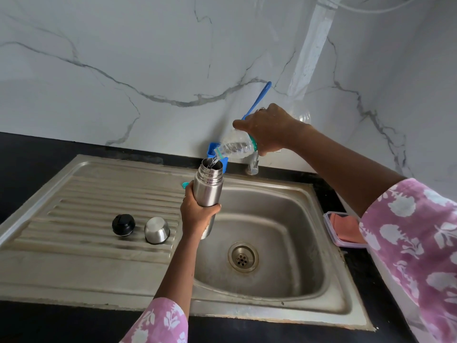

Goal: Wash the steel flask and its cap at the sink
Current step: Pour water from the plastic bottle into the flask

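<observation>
My left hand (196,212) grips the steel flask (208,185) around its lower body and holds it upright over the sink basin (291,243). The flask's mouth is uncovered. My right hand (268,129) grips a clear plastic bottle (233,147), tilted neck-down, and water runs from it into the flask's mouth. On the ribbed draining board (81,219) stand a black stopper (123,224) and an upturned steel cup cap (156,230), side by side and apart from both hands.
A tap (252,165) stands at the back rim of the sink. Behind the flask a blue holder (212,147) keeps a blue-handled brush (259,97) against the marble wall. A small teal bottle cap (184,185) lies on the rim. A lidded plastic box (342,230) sits on the dark counter at right.
</observation>
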